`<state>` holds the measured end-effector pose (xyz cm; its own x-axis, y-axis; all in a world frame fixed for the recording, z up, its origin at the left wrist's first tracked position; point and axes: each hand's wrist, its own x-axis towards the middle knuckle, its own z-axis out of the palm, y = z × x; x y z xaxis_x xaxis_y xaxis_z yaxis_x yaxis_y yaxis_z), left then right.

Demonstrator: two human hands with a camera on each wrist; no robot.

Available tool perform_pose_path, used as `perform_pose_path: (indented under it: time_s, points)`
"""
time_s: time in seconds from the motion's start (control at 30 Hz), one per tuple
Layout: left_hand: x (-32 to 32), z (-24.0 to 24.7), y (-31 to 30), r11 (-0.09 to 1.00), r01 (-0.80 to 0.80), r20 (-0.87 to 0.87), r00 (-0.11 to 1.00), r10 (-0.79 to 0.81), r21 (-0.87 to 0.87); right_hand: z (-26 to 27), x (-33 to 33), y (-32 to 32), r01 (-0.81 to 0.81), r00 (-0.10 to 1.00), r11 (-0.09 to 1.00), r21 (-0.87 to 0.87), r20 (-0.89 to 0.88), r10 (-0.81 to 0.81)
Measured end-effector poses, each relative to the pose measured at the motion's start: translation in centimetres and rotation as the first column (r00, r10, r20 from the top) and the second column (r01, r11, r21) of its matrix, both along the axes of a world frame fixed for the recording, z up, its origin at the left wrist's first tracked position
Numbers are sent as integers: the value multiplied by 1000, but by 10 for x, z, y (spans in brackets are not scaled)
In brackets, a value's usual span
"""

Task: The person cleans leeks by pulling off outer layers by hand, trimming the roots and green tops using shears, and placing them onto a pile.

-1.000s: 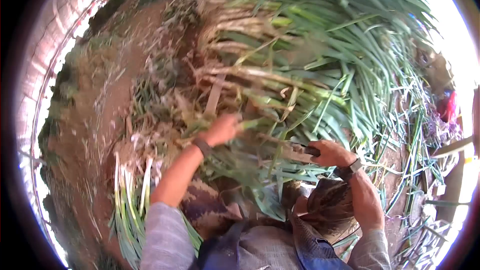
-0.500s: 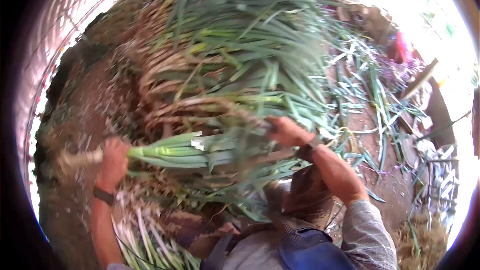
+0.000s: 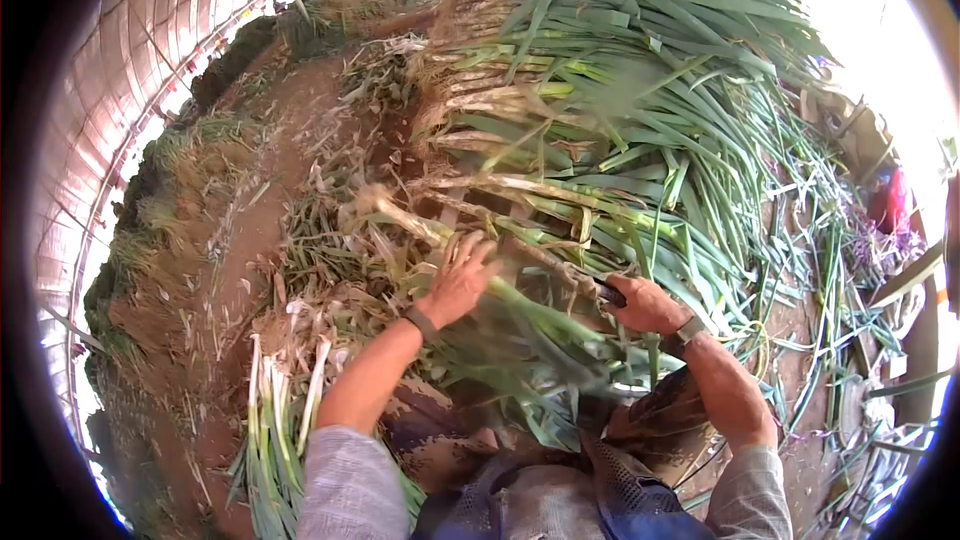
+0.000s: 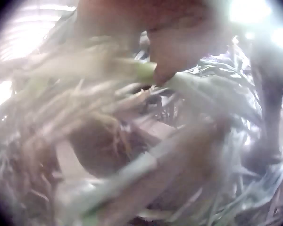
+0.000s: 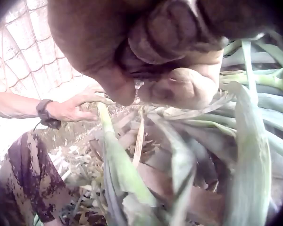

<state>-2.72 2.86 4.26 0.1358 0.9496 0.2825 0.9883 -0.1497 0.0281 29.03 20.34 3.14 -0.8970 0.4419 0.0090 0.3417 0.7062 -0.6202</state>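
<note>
Head view: litter [image 3: 335, 260] beside leeks [image 3: 650, 130]

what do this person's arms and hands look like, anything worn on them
Both the left hand and the right hand are ungloved. The left wrist wears a dark narrow strap, the right a greyish band. Grey, finely patterned fabric sleeves leave the forearms bare.

Pale gridded wall [image 3: 125, 80], brown earth floor [image 3: 268, 202]
</note>
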Motion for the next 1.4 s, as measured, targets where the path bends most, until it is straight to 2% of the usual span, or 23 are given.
perform_pose_path:
  time_s: [0.03, 0.1, 0.13, 0.2, 0.23, 0.3, 0.33, 0.4, 0.43, 0.47, 0.5, 0.53, 0.57, 0.6, 0.67, 0.73, 0.8, 0.83, 0.93, 1.07, 1.27, 1.33, 1.4]
  points:
    - [3, -21, -4, 1000, -8, 13, 1000, 8, 3, 2, 1, -4, 13, 999, 1000, 18, 39, -13]
    - [5, -61, -8, 903, -430, 257, 875, 410, 21, 9, 2, -12, 8, 995, 998, 66, 95, -14]
    - [5, -69, -6, 894, -448, 273, 862, 427, 15, 9, 3, -15, 5, 990, 994, 113, 138, -20]
    - [-3, -85, 2, 724, -544, 466, 554, 690, -425, -5, 2, -18, -52, 979, 988, 143, 205, 22]
    - [-10, -108, 6, 711, -554, 476, 529, 703, -433, -6, 1, -23, -62, 979, 988, 144, 202, 32]
    - [-25, -141, 16, 725, -582, 666, 380, 642, -367, 1, -9, -31, -87, 971, 987, 134, 234, 54]
    - [-29, -145, 18, 717, -591, 669, 366, 647, -370, -4, -13, -30, -103, 968, 986, 135, 241, 68]
    - [-36, -152, 23, 601, -587, 812, -183, 554, -542, -15, -21, -29, -57, 957, 990, 126, 290, 18]
    - [-37, -144, 24, 612, -546, 817, -317, 481, -572, -14, -24, -30, -91, 973, 988, 126, 223, 61]
    - [-46, -153, 27, 611, -550, 819, -324, 473, -570, -15, -30, -31, -108, 938, 988, 110, 341, 64]
    - [-65, -184, 30, 604, -577, 831, -299, 470, -549, -18, -36, -30, -150, 934, 983, 103, 340, 107]
    - [-71, -181, 30, 597, -602, 840, -271, 471, -529, -20, -42, -31, -189, 930, 978, 93, 338, 147]
    - [-71, -180, 32, 612, -581, 833, -481, 273, -537, -22, -50, -31, -193, 929, 976, 96, 338, 151]
    - [-69, -173, 31, 610, -583, 833, -484, 270, -536, -21, -58, -31, -141, 946, 987, 77, 304, 112]
    - [-70, -160, 36, 688, -506, 713, -701, 23, -520, -21, -72, -27, -95, 960, 993, 67, 269, 74]
    - [-71, -143, 40, 666, -507, 727, -682, 79, -547, -23, -85, -24, -73, 982, 994, 77, 182, 58]
    - [-66, -130, 43, 799, -472, 706, -703, -84, -374, -18, -95, -26, -65, 980, 994, 84, 192, 48]
    - [-60, -116, 43, 822, -495, 775, -622, -111, -280, -14, -101, -28, -14, 987, 997, 80, 160, 1]
    - [-54, -90, 44, 878, -429, 776, -620, -115, -212, -10, -112, -30, 34, 996, 995, 97, 81, -42]
    - [-52, -77, 36, 897, -422, 847, -517, -119, -132, -13, -123, -34, 43, 998, 994, 104, -45, -38]
    - [-40, -43, 19, 917, -375, 835, -541, -99, -134, -10, -139, -36, 54, 997, 991, 121, -67, -46]
    - [-39, -39, 14, 917, -378, 839, -534, -104, -126, -7, -142, -37, 3, 989, 993, 122, -149, 15]
    - [-38, -37, 9, 900, -391, 872, -488, -23, -195, -2, -147, -41, 7, 989, 993, 115, -149, 10]
